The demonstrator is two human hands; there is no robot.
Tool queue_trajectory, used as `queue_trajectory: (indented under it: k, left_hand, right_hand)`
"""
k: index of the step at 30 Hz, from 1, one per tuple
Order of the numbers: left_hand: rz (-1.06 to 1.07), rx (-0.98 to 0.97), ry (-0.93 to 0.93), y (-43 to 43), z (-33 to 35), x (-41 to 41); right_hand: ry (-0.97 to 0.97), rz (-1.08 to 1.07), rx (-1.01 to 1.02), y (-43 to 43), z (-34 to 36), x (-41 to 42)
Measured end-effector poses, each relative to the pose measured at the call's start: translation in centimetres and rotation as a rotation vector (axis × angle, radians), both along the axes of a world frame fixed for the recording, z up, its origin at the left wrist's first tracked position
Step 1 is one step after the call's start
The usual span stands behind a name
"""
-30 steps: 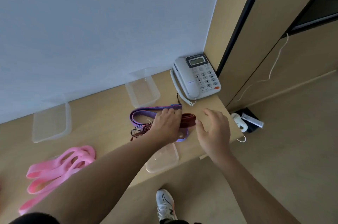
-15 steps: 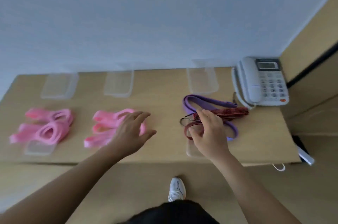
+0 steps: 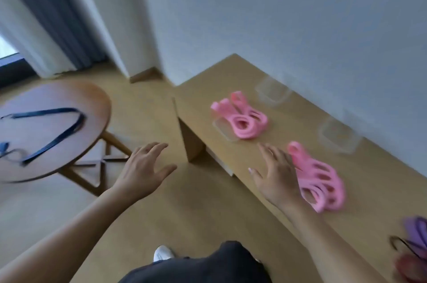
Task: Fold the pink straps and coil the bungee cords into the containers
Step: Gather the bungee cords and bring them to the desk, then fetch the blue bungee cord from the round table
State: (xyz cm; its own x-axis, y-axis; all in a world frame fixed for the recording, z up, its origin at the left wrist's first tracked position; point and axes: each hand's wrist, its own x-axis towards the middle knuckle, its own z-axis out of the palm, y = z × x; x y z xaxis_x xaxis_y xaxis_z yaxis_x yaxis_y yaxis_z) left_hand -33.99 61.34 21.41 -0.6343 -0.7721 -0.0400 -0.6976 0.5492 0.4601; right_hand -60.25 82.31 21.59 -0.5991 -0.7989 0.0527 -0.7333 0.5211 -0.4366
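As both hands hover holding nothing, the left hand (image 3: 144, 167) spreads its fingers over the floor at centre frame. The right hand (image 3: 275, 176) fans its fingers above the light wooden counter (image 3: 374, 181), right beside a looped pink strap bundle (image 3: 321, 183); whether they touch, I can't tell. A second pink strap bundle (image 3: 242, 121) lies further up, near a clear plastic container (image 3: 272, 92). Dark red bungee cords (image 3: 410, 267) blur at lower right.

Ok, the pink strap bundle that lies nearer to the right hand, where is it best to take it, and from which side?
On the nearer pink strap bundle, probably the narrow far end, where the strands run together; the near end fans into loose loops. Come from above, on the front-edge side of the desk, where the open right hand is beside it.
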Motion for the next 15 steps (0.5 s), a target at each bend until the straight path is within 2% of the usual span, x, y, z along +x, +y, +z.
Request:
queue_trajectory:
  k: [8,15]
  left_hand:
    - [0.408,0.024,0.036,-8.9,-0.4,18.8]
    - [0.718,0.086,0.006,-11.7,-2.0,31.7]
  right_hand:
    - [0.050,0.355,0.107,-18.6,-0.8,12.8]
    - [0.067,0.615,0.193,-31.1,-0.9,22.1]
